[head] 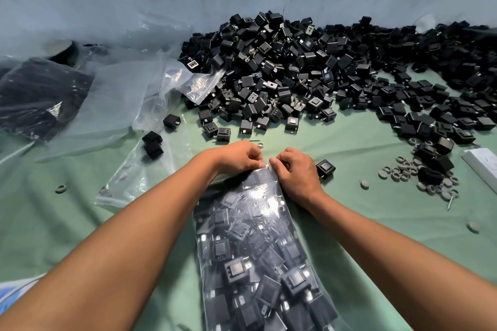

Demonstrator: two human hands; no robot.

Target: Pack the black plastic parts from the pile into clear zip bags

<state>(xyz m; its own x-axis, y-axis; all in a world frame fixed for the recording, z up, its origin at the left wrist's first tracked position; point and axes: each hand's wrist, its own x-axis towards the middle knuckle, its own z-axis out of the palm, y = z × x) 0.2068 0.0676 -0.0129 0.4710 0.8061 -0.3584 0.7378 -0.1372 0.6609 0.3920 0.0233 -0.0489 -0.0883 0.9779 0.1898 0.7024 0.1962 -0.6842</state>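
Note:
A clear zip bag (258, 244) stuffed with black plastic parts lies lengthwise on the green cloth in front of me. My left hand (236, 156) and my right hand (294, 172) pinch its far top edge side by side, fingertips almost touching at the seal. A big pile of black plastic parts (282, 70) spreads beyond the hands across the middle and right. One loose black part (325, 168) sits just right of my right hand.
Empty clear bags (129, 105) lie crumpled at the left, with a filled bag (40, 94) farther left. Grey rings (403, 172) and a screw (451, 201) are scattered at the right near a white box (484, 166). A blue wall rises behind the pile.

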